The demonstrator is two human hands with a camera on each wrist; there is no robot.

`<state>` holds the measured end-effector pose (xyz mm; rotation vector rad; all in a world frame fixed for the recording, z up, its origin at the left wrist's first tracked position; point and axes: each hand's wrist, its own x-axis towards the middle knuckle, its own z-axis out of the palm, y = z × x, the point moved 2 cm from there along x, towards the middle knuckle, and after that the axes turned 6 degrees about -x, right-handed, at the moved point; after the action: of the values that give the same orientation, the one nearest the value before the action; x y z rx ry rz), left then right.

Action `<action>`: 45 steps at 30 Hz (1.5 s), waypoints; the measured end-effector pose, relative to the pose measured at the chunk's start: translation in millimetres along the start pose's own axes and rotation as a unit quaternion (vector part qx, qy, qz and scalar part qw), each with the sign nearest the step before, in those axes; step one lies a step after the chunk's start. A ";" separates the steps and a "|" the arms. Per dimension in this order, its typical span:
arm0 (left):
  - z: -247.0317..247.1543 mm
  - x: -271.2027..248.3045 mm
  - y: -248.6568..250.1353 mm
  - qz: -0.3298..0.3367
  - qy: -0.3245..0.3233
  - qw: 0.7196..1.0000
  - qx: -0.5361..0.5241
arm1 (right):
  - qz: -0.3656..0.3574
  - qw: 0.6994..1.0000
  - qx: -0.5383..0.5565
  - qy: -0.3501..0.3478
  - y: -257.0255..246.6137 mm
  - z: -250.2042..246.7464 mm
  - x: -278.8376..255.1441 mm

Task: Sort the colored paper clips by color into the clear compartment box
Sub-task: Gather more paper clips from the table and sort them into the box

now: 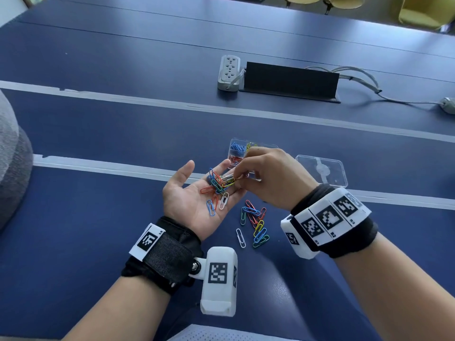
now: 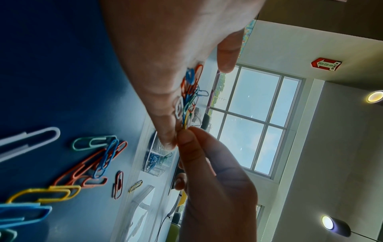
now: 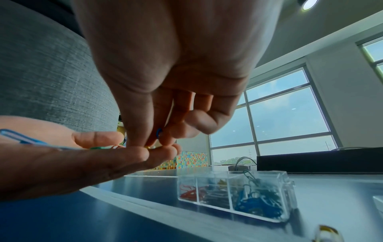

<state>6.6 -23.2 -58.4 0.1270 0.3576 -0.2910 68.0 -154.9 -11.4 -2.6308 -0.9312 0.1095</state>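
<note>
a mixed bunch of paper clips [image 1: 216, 184] lies in the flat, upturned left hand [image 1: 194, 200], fingers straight. the right hand [image 1: 268, 177] reaches over its fingertips and pinches a yellow clip [image 2: 185, 122] at the bunch's edge. just behind both hands stands the clear compartment box [image 3: 234, 196], partly hidden by the right hand, with blue, red, yellow and green clips apart. its lid [image 1: 321, 169] lies beside it. more loose clips [image 1: 254, 221] are strewn on the blue table [image 1: 98, 205] below the hands.

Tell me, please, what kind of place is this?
Probably an office meeting room: a long dark blue table carries a grey power strip beside a black cable box, yellow-green chairs stand behind it, and a red fire sign hangs near large windows.
</note>
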 end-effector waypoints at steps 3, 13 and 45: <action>0.8 0.5 -0.3 0.005 0.011 1.000 0.016 | -0.028 0.999 0.013 0.013 -3.9 -2.5 -1.7; 1.7 0.9 0.5 0.010 0.024 0.999 0.024 | -0.077 0.991 -0.083 -0.065 -18.4 -4.3 1.7; -1.9 0.8 -0.8 0.021 0.000 0.998 0.054 | -0.014 0.998 -0.008 -0.061 -40.7 -5.3 23.0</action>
<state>6.5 -23.9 -60.6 0.2395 0.3382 -0.2695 62.7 -112.6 8.7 -2.6501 -1.0134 0.2590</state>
